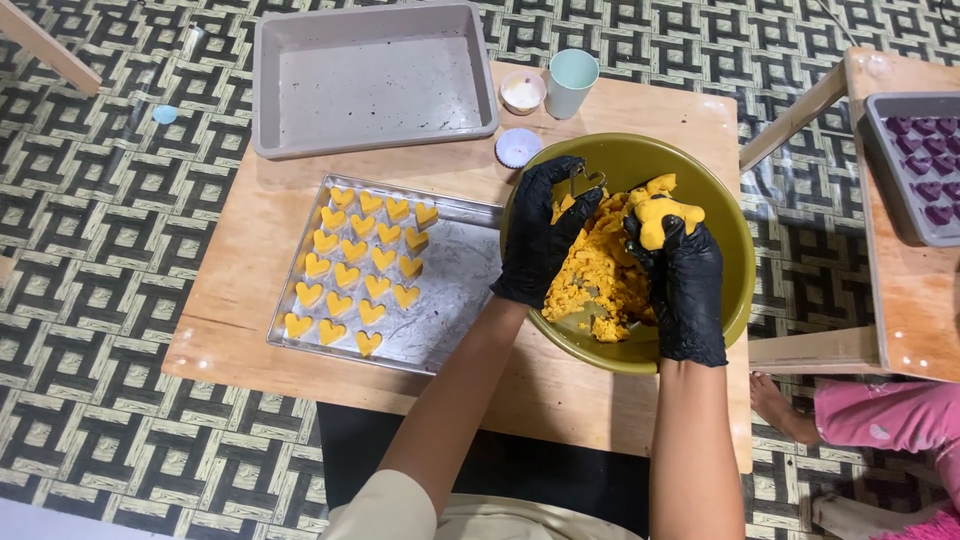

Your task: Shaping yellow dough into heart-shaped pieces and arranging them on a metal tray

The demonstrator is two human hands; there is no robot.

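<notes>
Head view: olive-green bowl [735,215] on low wooden table [250,330], right of metal baking tray [455,290] bearing rows of yellow heart-shaped dough pieces [355,265]. Left hand [540,235], black-gloved, pinches small metal cutter [583,183] over yellow dough [595,275]. Right hand [680,280] closed around dough lump [668,218]. Grey rectangular tub [375,80] far; mint cup [571,82] beside it.

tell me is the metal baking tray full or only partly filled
Partly filled: the metal tray holds yellow heart shapes on its left part only; its right part is bare.
</notes>
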